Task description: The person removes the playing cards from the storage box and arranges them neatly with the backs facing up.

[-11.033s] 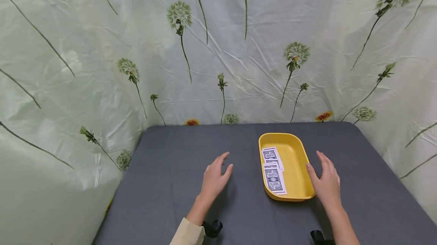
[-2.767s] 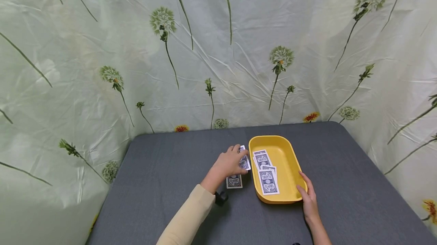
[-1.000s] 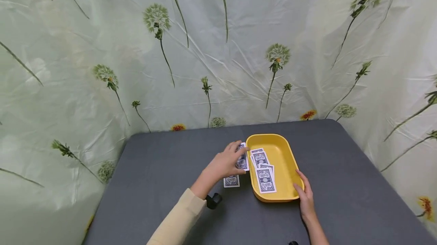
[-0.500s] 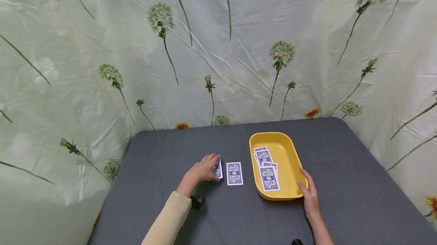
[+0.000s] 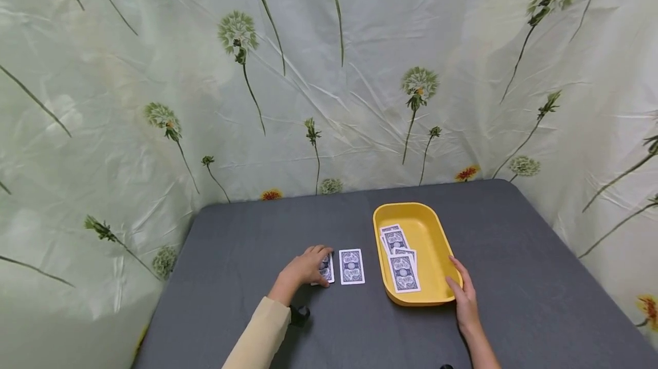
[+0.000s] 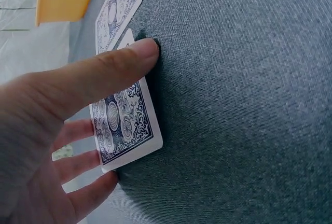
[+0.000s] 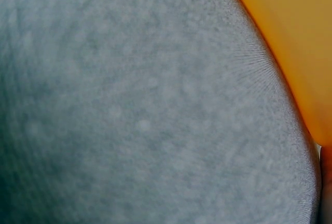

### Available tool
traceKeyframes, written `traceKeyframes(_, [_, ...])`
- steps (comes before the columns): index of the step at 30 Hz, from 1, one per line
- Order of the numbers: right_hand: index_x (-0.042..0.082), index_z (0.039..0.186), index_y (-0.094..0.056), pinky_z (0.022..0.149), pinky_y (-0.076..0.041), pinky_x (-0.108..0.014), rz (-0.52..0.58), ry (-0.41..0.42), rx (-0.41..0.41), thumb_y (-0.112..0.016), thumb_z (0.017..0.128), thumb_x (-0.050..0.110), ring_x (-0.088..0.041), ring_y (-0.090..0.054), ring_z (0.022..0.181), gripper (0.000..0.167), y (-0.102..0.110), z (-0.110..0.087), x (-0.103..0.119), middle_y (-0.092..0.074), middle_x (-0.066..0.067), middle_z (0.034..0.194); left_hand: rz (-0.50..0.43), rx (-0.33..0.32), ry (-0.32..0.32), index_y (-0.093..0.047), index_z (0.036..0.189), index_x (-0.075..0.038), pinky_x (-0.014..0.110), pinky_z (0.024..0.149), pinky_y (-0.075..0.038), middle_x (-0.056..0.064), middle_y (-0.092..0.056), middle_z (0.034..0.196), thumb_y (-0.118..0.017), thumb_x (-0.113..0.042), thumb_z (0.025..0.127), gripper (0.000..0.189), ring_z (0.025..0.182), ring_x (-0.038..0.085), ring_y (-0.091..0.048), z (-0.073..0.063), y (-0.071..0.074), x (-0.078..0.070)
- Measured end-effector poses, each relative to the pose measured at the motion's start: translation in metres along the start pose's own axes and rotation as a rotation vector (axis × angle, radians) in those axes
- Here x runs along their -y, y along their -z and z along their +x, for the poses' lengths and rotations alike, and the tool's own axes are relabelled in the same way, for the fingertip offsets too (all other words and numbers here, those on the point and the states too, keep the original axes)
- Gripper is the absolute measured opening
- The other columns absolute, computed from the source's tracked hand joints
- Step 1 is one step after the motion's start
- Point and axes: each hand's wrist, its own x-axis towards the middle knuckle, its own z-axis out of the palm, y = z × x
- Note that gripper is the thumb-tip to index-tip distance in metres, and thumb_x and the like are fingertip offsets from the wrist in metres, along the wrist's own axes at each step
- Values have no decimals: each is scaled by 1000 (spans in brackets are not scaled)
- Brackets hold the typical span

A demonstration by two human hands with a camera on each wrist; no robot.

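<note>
In the head view my left hand [image 5: 303,269] is over the table, left of the yellow tray. It pinches a blue-and-white patterned playing card [image 6: 124,125] by its edges, thumb on the near edge and fingers along the far one, with the card low at the tabletop. Part of the card is hidden under the hand. Just right of it another playing card [image 5: 352,267] lies face down. My right hand [image 5: 465,300] grips the near right rim of the yellow tray [image 5: 437,269], thumb inside. Several face-down cards [image 5: 404,273] overlap along the tray's left side.
A dark grey cloth covers the table [image 5: 247,232]. Behind it hangs a pale curtain [image 5: 360,129] printed with dandelions. A black wrist strap [image 5: 300,316] shows at the left sleeve [image 5: 259,332].
From beside the tray's left wall, my left hand has moved left with its playing card, uncovering the card on the table. My right hand keeps hold of the tray.
</note>
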Motion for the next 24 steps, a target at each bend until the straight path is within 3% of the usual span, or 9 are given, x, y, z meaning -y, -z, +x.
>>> traceKeyframes(9, [5, 136, -35, 89, -19, 0, -16, -8, -9, -43, 94, 10, 17, -25, 115, 44, -2, 1, 4, -36, 32, 121, -34, 30, 44, -41, 136, -16, 55, 100, -33, 6, -34, 145, -77, -31, 69, 77, 135, 28, -29, -1, -2, 3])
traceKeyframes(14, [5, 138, -34, 90, -18, -2, -15, -39, -4, -43, 94, 12, 18, -24, 116, 45, -3, 0, 4, -36, 31, 122, -27, -33, 9, -41, 136, -18, 55, 98, -35, 9, -33, 146, -71, -41, 74, 73, 133, 32, -31, -1, 4, -3])
traceKeyframes(18, [5, 138, -33, 89, -17, -1, -17, -45, -4, -43, 94, 12, 18, -23, 115, 46, -2, -1, 2, -36, 32, 122, -30, -112, -55, -36, 139, -21, 54, 97, -37, 9, -30, 147, -67, -50, 75, 76, 133, 32, -31, 2, 17, -28])
traceKeyframes(24, [3, 137, -34, 88, -19, 2, -18, -25, 12, -43, 94, 10, 19, -24, 115, 45, 1, -1, 0, -34, 31, 122, 49, -158, -188, -29, 142, -27, 46, 100, -38, 3, -26, 149, -66, -57, 72, 84, 135, 24, -29, 21, 30, -85])
